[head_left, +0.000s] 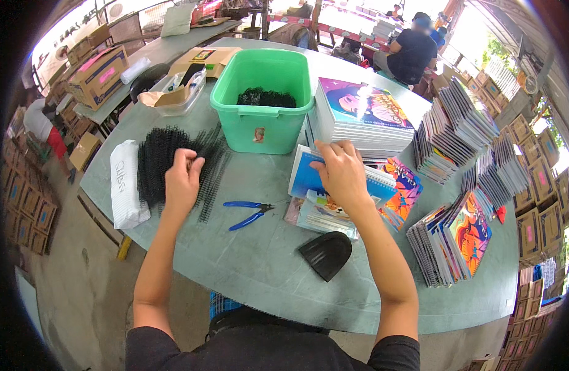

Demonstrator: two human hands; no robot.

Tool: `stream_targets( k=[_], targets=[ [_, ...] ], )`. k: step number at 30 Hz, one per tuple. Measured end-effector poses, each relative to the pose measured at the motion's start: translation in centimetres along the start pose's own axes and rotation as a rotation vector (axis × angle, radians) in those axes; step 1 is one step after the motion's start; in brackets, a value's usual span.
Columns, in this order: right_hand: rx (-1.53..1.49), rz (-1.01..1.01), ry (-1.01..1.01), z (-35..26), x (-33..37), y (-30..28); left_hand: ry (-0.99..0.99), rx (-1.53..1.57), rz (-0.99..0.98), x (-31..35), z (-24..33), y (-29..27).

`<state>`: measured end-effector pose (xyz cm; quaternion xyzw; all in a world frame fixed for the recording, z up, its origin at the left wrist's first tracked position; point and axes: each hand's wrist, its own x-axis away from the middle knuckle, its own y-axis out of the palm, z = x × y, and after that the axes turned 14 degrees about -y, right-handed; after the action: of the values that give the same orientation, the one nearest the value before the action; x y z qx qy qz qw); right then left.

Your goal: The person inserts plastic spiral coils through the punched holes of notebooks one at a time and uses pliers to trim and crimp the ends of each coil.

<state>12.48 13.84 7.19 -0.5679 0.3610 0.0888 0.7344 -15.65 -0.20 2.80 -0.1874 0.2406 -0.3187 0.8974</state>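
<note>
My left hand (183, 176) is at a pile of black plastic binding coils (158, 164), its fingers curled in a pinch on a coil partly hidden by them. A blue notebook (306, 172) stands tilted under my right hand (343, 173), its fingers over the top edge and its thumb on the front. In front of that notebook lie smaller ones with a cartoon animal cover (325, 213). Blue-handled cutting pliers (247, 213) rest with jaws apart between my hands. Nearer to me sits a black curved plastic piece (326, 255).
A green tub (260, 133) holding more black coils stands behind. Beside it rises a stack of illustrated notebooks (368, 127); more bound notebooks (448, 238) are piled at right. A white long package (127, 185) lies at left. A person (411, 52) sits in the background among cartons.
</note>
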Motion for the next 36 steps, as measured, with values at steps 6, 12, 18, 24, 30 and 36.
stream_targets(
  k=[6,12,18,24,30,36],
  targets=[
    [-0.275,-0.055,0.078,-1.4,0.2,0.5,0.17,0.547,0.136,-2.1,6.6,0.1],
    [-0.094,-0.155,0.008,-4.2,-1.0,-0.6,0.234,0.239,-0.244,-1.4,4.0,13.8],
    [-0.069,0.147,-0.247,-3.7,3.0,0.4,-0.158,0.284,-0.5,-0.2,9.2,11.3],
    [-0.095,0.247,-0.297,-4.1,3.5,0.7,-0.128,0.329,-0.511,0.7,8.8,5.5],
    [-0.012,0.156,0.073,-3.8,-0.4,2.0,0.185,0.266,-0.384,3.8,8.9,6.1],
    [-0.115,0.107,0.129,-3.9,0.2,1.5,0.281,0.192,-0.326,4.6,9.2,7.4]
  ],
)
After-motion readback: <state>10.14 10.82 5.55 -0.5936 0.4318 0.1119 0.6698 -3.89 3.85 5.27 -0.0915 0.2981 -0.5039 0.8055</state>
